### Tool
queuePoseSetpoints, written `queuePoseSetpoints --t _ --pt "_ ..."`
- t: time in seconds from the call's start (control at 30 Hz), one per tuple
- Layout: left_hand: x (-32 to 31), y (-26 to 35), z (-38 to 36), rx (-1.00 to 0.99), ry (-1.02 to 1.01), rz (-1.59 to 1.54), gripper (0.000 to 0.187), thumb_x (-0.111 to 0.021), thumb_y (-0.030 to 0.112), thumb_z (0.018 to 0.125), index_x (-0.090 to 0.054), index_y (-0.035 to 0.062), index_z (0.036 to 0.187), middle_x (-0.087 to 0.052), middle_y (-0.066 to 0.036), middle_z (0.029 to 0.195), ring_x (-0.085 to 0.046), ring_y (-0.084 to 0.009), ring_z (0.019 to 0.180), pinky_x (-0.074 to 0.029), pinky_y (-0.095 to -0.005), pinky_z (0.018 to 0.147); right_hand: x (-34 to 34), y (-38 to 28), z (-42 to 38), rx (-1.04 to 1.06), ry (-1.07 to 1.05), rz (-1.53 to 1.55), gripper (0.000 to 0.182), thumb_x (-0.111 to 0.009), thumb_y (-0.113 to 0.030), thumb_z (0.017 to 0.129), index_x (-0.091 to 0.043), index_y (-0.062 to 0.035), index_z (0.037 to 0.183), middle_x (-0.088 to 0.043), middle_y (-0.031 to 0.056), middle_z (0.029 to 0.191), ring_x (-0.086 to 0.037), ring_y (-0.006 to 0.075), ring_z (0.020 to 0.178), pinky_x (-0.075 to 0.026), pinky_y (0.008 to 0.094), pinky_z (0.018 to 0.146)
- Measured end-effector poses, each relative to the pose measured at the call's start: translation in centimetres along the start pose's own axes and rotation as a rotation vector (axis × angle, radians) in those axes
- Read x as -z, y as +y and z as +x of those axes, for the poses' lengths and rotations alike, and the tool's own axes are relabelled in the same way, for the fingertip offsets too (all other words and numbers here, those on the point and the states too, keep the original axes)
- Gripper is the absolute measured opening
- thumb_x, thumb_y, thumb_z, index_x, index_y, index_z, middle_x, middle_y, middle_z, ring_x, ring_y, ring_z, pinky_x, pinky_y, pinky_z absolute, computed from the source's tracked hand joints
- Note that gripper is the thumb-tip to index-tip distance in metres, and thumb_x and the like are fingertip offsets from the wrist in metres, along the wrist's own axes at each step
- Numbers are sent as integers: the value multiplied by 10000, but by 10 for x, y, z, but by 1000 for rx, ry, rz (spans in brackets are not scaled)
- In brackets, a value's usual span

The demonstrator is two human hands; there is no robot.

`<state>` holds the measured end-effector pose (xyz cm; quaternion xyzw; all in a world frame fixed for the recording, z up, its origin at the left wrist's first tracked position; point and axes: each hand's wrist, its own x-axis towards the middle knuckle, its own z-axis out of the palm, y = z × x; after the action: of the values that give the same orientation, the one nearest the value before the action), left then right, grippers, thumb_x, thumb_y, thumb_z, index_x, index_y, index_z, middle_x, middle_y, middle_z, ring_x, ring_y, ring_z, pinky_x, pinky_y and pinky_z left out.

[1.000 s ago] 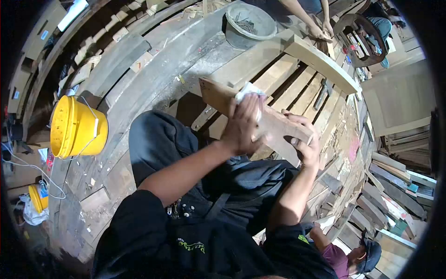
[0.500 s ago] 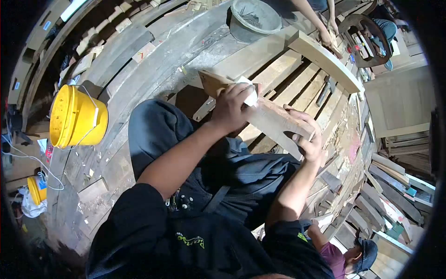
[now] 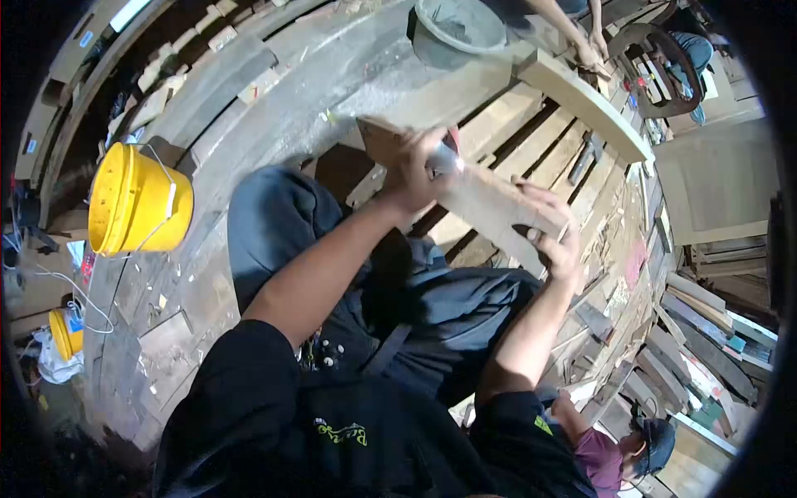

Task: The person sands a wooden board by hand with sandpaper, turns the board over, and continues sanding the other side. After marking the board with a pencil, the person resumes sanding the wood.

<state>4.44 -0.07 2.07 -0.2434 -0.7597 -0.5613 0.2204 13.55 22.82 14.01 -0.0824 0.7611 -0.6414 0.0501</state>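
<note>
My left hand (image 3: 413, 170) is closed around a folded sheet (image 3: 448, 156), whitish with a reddish side, like sandpaper. It presses the sheet against the upper part of a wooden board (image 3: 490, 207) held over my lap. Motion blurs the fingers somewhat. At the board's near right end, my right hand (image 3: 554, 231) grips it, thumb on one face and fingers over the far edge. The board lies slanted, its far end (image 3: 378, 139) showing past my left hand.
Behind the board is a slatted wooden frame (image 3: 506, 116) with a hammer (image 3: 584, 158) on it. A grey bucket (image 3: 457, 33) stands beyond, a yellow bucket (image 3: 137, 199) at left. Another person's hands (image 3: 594, 54) work at top right; a capped person (image 3: 652, 448) sits lower right, near stacked wood (image 3: 706, 357).
My left hand has shifted and turned slightly along the board, with the sheet now showing more red and less white. My right hand keeps its grip, a little lower.
</note>
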Motion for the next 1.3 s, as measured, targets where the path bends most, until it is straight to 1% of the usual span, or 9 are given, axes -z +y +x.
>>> queuePoseSetpoints --t 0.17,0.57,0.63,0.7,0.8,1.03,1.13,1.23,1.3 --pt "0 4 -4 48 -15 122 341 -477 193 963 -603 -24 1195 -617 -228 1179 -575 -365 1132 -405 -446 1021 -2 3 0 28 25 -18 650 -689 -178 641 -574 44 1241 -609 167 1255 -566 246 1167 -406 361 1017" --pt "-6 43 -10 -213 -152 187 373 -483 200 955 -575 8 1261 -590 -162 1289 -529 -311 1236 -338 -470 1065 -14 -3 -2 26 59 63 563 -711 -139 644 -553 16 1162 -598 172 1252 -565 244 1146 -411 360 999" --pt "-8 22 -12 202 -32 -32 394 -477 211 965 -548 6 1295 -608 -170 1259 -540 -329 1218 -341 -501 1056 -12 -4 0 52 74 73 508 -717 -164 659 -534 -1 1105 -566 195 1278 -532 273 1188 -380 379 1025" --pt "-12 24 -17 -28 -78 198 402 -458 241 982 -546 -2 1290 -589 -182 1283 -522 -344 1239 -319 -502 1081 -6 4 3 145 34 -96 480 -711 -170 668 -536 -7 1083 -530 192 1306 -486 282 1235 -351 391 1046" --pt "-9 84 -20 -242 -175 2 409 -440 269 996 -545 4 1288 -555 -192 1316 -484 -351 1284 -286 -489 1114 -9 7 1 154 17 -81 483 -701 -155 664 -531 -15 1093 -523 157 1237 -488 257 1184 -364 376 1013" --pt "-8 62 -4 10 -98 146 393 -383 245 1012 -551 9 1277 -590 -202 1262 -513 -335 1247 -356 -498 1065 -12 1 -1 82 85 -28 477 -677 -117 662 -495 -18 1091 -542 132 1169 -509 227 1109 -387 349 976" --pt "-13 101 -18 -328 -208 -11 367 -401 237 1005 -556 61 1288 -550 -186 1331 -474 -317 1303 -293 -514 1111 -8 8 0 135 33 -79 449 -680 -74 656 -489 -22 1060 -557 145 1174 -526 226 1104 -402 355 974" --pt "-8 67 -13 -247 -165 203 393 -469 210 975 -517 52 1332 -533 -170 1355 -472 -352 1293 -301 -494 1101 -14 -2 -3 73 85 -16 425 -690 -107 672 -484 -24 1036 -554 153 1182 -527 219 1091 -416 349 949" --pt "-11 38 -11 112 -33 86 366 -454 213 988 -544 60 1308 -587 -162 1278 -513 -367 1236 -329 -496 1074 -9 2 0 143 41 -70 413 -691 -100 679 -480 -29 1026 -554 156 1186 -530 215 1082 -426 342 928"
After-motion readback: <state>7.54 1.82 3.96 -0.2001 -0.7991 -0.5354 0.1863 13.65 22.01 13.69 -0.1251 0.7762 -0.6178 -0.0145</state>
